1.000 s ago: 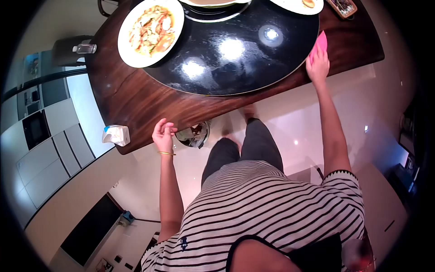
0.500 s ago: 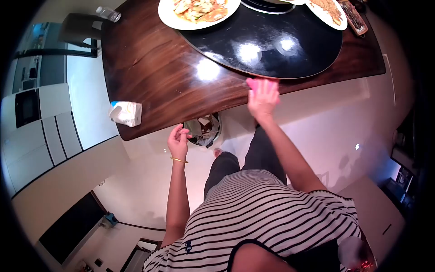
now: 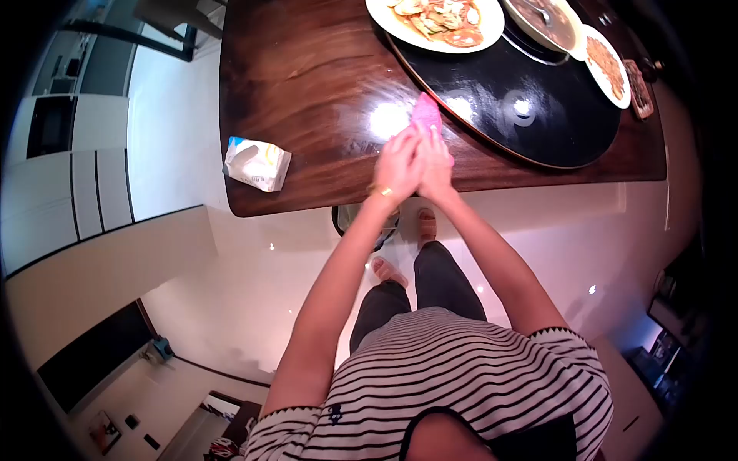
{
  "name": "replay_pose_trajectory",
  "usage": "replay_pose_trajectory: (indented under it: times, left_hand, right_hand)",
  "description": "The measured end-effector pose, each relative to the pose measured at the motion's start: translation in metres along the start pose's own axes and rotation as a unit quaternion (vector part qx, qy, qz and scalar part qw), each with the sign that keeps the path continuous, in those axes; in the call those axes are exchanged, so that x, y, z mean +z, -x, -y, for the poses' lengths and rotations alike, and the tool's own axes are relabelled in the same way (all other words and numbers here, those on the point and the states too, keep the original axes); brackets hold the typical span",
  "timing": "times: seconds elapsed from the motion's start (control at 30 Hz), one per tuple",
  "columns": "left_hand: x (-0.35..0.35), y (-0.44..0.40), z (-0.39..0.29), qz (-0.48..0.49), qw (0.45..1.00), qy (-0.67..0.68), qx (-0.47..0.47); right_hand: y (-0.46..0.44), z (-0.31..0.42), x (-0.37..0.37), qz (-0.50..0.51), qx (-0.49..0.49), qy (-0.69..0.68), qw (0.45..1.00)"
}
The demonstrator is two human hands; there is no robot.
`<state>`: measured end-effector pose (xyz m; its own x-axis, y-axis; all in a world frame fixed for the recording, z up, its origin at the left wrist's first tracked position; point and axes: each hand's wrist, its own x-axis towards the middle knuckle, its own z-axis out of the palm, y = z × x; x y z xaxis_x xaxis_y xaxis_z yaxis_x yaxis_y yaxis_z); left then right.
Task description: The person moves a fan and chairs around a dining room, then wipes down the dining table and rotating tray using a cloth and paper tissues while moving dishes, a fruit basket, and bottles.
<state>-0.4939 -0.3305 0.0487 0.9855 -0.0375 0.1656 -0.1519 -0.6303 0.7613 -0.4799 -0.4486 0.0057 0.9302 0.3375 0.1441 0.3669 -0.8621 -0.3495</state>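
Observation:
A pink cloth lies on the wooden table beside the rim of the black turntable. My right hand is closed on this cloth, which sticks out past the fingertips. Against its inner side rests my left hand, with a gold bracelet at the wrist. The fingers of my left hand are close together at the cloth's near end, and whether they grip it is hidden.
A white tissue pack sits near the table's left corner. Along the far side are a plate of food, a soup bowl, an oval plate and a small tray. Below the table edge stands a bin.
My right hand has moved left along the table with the pink cloth. My left hand has risen from below the table edge to meet it. The view has shifted left.

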Motion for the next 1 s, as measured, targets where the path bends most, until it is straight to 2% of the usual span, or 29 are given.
replay_pose_trajectory:
  times: [0.03, 0.07, 0.13, 0.17, 0.23, 0.3, 0.37, 0.43, 0.57, 0.63, 0.7, 0.77, 0.83, 0.87, 0.93, 1.0]
  left_hand:
    - [0.023, -0.013, -0.006, 0.019, 0.999, 0.021, -0.04]
    - [0.048, -0.019, -0.013, -0.006, 0.999, -0.015, -0.048]
    - [0.081, -0.035, -0.02, -0.041, 0.994, -0.063, -0.079]
    - [0.088, -0.035, -0.022, -0.049, 0.99, -0.071, -0.109]
    - [0.086, -0.026, -0.017, -0.009, 0.984, -0.175, -0.018]
    - [0.072, -0.024, 0.0, 0.026, 0.979, -0.199, 0.037]
    - [0.051, -0.005, 0.012, -0.013, 0.984, -0.168, 0.056]
    - [0.04, 0.016, 0.024, -0.014, 0.987, -0.15, 0.055]
    - [0.019, 0.066, 0.028, -0.013, 0.992, -0.122, 0.026]
    - [0.008, 0.085, 0.047, -0.033, 0.995, -0.098, 0.009]
    - [-0.023, 0.097, 0.065, -0.155, 0.979, -0.12, -0.05]
    - [-0.055, 0.078, 0.071, -0.317, 0.938, -0.028, -0.137]
    - [-0.07, 0.053, 0.102, -0.319, 0.932, -0.11, -0.133]
    - [-0.07, 0.039, 0.104, -0.326, 0.931, -0.102, -0.131]
    - [-0.07, 0.022, 0.106, -0.225, 0.937, -0.248, -0.097]
    - [-0.059, -0.012, 0.118, -0.219, 0.941, -0.241, -0.089]
  right_hand:
    - [-0.009, 0.005, -0.042, 0.088, 0.141, -0.218, 0.962]
    - [0.009, -0.015, -0.026, -0.143, 0.08, -0.27, 0.949]
    - [0.032, -0.023, -0.054, -0.186, 0.175, -0.336, 0.907]
    - [0.053, -0.045, -0.05, -0.172, 0.164, -0.321, 0.917]
    - [0.081, -0.056, -0.071, -0.125, 0.131, -0.251, 0.951]
    - [0.093, -0.06, -0.079, -0.09, 0.142, -0.245, 0.955]
    - [0.088, -0.057, -0.084, -0.072, 0.142, -0.305, 0.939]
    - [0.067, -0.041, -0.084, -0.075, 0.115, -0.302, 0.943]
    - [0.008, -0.001, -0.086, -0.004, 0.017, -0.358, 0.933]
    - [-0.012, 0.014, -0.078, -0.018, -0.014, -0.373, 0.928]
    - [-0.021, 0.019, -0.076, -0.001, -0.034, -0.381, 0.924]
    - [-0.031, 0.019, -0.067, 0.014, -0.028, -0.378, 0.925]
    - [-0.042, 0.026, -0.063, 0.026, 0.029, -0.442, 0.896]
    - [-0.048, 0.029, -0.062, 0.009, 0.025, -0.464, 0.885]
    - [-0.059, 0.027, -0.063, 0.0, 0.001, -0.442, 0.897]
    - [-0.065, 0.027, -0.067, 0.006, 0.014, -0.443, 0.896]
